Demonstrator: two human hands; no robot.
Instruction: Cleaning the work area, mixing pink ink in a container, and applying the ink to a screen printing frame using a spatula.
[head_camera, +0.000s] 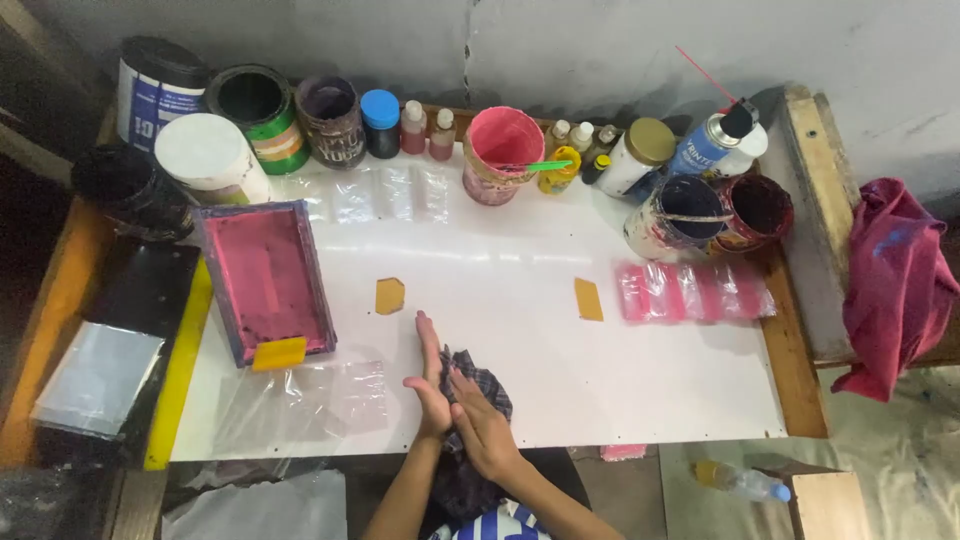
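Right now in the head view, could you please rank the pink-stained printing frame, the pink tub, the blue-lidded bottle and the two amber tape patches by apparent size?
1. Pink-stained printing frame.
2. Pink tub.
3. Blue-lidded bottle.
4. The left amber patch and right amber patch look about alike, so I would not rank one over the other.

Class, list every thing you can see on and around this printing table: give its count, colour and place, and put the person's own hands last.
Board: 1, white, covers the table.
Screen frame: 1, pink mesh, left on board.
Yellow card: 1, on frame's near edge.
Amber patches: 2, mid board.
Ink tubs: about 8, pink, black, white, dark red, along back edge.
Small bottles: several, behind the tubs.
Spray can: 1, blue and white, back right.
Pink film: 1 strip, right on board.
Red cloth: 1, right of table.
Plastic bottle: 1, on floor.
Rag: 1, dark checked, between the hands.
Left hand: flat against rag.
Right hand: on rag.
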